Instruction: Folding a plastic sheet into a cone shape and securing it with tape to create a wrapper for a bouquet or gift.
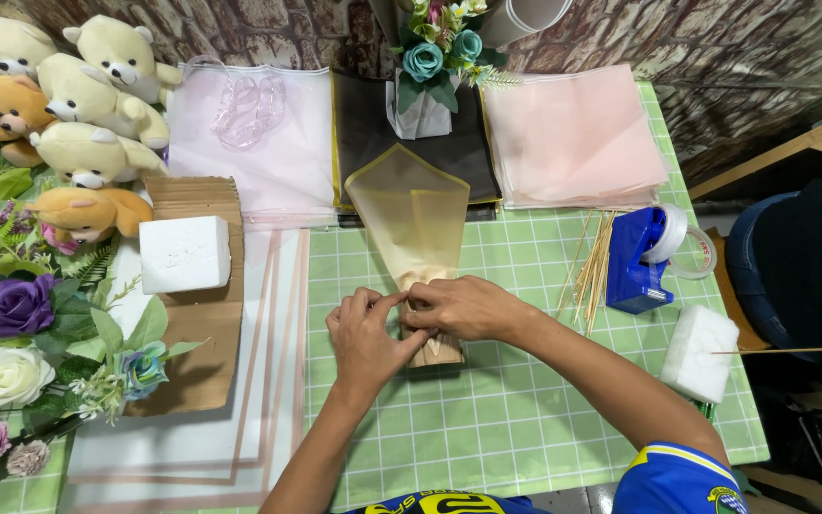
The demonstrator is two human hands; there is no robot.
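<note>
On the green table [525, 419], both hands' grips pinch the yellow mesh wrap [411, 214].

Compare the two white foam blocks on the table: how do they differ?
The left foam block lies on brown corrugated cardboard near the plush bears and has nothing in it. The right foam block lies at the table's right edge, tilted, with a thin wooden stick pushed into it. Both are white and roughly rectangular.
</note>
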